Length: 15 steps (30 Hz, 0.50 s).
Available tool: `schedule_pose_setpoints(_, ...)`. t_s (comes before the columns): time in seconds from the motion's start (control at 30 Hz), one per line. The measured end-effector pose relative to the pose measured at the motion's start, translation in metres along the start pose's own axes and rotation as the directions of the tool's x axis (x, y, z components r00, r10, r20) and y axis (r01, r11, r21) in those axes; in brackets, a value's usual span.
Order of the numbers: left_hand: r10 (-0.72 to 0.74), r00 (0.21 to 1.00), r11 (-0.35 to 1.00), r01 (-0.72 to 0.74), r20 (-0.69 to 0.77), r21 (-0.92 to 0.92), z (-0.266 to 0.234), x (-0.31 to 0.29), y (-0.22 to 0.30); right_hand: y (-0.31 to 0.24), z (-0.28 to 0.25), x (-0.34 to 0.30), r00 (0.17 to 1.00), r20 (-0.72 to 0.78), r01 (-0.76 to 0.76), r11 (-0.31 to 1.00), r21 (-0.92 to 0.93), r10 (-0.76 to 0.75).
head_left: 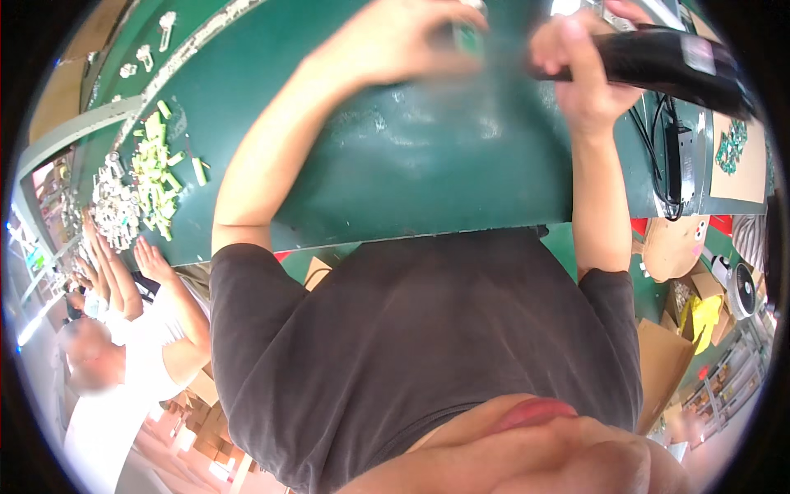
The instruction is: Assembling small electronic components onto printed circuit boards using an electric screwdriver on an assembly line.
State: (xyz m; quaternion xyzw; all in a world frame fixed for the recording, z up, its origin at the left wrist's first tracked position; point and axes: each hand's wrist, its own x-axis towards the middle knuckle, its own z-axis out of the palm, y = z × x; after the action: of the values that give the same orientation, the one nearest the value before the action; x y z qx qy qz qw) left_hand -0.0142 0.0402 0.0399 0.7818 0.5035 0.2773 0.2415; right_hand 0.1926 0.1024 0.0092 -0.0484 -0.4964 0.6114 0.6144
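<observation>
My left hand (411,39) is over the far middle of the green workbench, its fingers curled and smeared by motion. Between its fingers and thumb shows a small green piece (468,38) with a pale edge, too blurred to name exactly. To the right, my right hand (584,78) is closed around a long black handheld tool (658,62) with a pale label. The tool points off to the right, tilted slightly down. What lies under the fingertips of my right hand is blurred.
Lime-green cylindrical pieces (156,177) and small white-silver parts (115,202) lie heaped at the left. A black power adapter (679,160) with cables sits at the right, beside small green boards (731,146) on cardboard. A co-worker (123,387) in white works at the left.
</observation>
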Motion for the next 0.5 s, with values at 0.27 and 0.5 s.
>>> schedule_pose_setpoints(0.27, -0.378, 0.925, 0.922, 0.380, -0.039, 0.074, -0.138, 0.032, -0.202, 0.022, -0.013, -0.001, 0.962, 0.249, -0.024, 0.946, -0.323, 0.110)
schedule_pose_setpoints(0.5, -0.465, 0.825, 0.722, 0.564, -0.322, 0.401, -0.155, 0.108, -0.262, 0.015, 0.006, -0.005, 0.988, 0.066, -0.126, 0.972, -0.196, 0.142)
